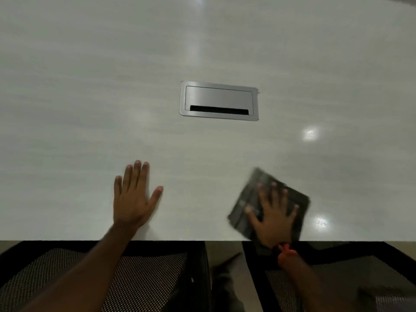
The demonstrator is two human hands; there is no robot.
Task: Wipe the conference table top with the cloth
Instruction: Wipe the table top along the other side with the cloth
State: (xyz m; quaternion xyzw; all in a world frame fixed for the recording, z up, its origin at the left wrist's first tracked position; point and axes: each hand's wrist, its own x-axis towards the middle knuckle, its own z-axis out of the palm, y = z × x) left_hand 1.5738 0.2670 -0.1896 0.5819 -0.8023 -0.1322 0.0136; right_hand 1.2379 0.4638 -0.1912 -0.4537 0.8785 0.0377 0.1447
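I'm bracing my left hand (132,199) flat on the worktop (90,97), fingers (137,174) open, gripping nothing. Cable box (218,100) sitting mid-worktop. My right hand (272,217) is pressing the one dark cloth (249,194) near the front edge, fingers spread. Mid-wipe, I judge; next I'm needing strokes outward. Two chairs (146,273) below.

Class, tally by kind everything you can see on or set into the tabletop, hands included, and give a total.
Bare hands pressed on the pale glossy table top: 2 (left hand, right hand)
Dark folded cloth: 1
Silver rectangular metal cable hatch: 1
Total: 4
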